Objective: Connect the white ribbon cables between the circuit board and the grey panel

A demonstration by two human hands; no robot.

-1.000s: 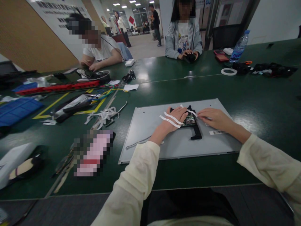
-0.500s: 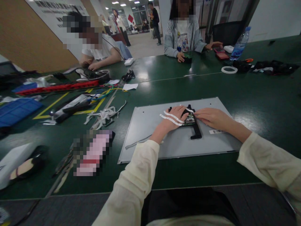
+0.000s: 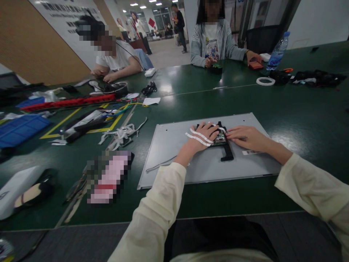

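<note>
Frame [image 3: 228,152] lies on panel [image 3: 174,140] atop green table [image 3: 196,102], lights [image 3: 159,4] beyond.

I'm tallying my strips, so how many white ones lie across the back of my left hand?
2 on your left hand: a far strip and a near strip, the latter closer to your sleeve. Both show plainly.
</note>
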